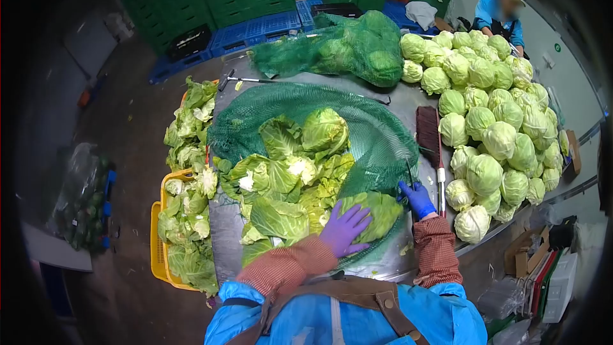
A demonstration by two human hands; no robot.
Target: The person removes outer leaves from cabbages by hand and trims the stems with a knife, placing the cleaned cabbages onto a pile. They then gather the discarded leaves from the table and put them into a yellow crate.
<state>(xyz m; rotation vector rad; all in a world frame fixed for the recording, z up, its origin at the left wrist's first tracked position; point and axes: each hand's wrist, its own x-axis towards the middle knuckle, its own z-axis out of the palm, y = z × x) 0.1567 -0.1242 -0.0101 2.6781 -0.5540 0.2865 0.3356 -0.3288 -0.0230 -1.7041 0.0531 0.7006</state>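
Observation:
My left hand point(345, 230), in a purple glove, lies with fingers stretched out against a blurred green cabbage point(378, 212) at the table's near side. Closed around the handle of a thin-bladed knife point(409, 167) is my right hand point(418, 199), in a blue glove, just right of that cabbage. The blade points away from me, over a green mesh net point(377, 131) spread on the metal table. Loose outer cabbage leaves point(279, 217) are heaped left of my hands, and another cabbage point(324, 130) sits at the heap's far side.
Trimmed cabbages point(483, 124) are piled on the right. A brush point(429, 134) lies between them and the net. A filled net sack point(357, 48) rests at the back. Yellow crates point(157, 243) of leaves stand left. A person point(501, 16) is behind the pile.

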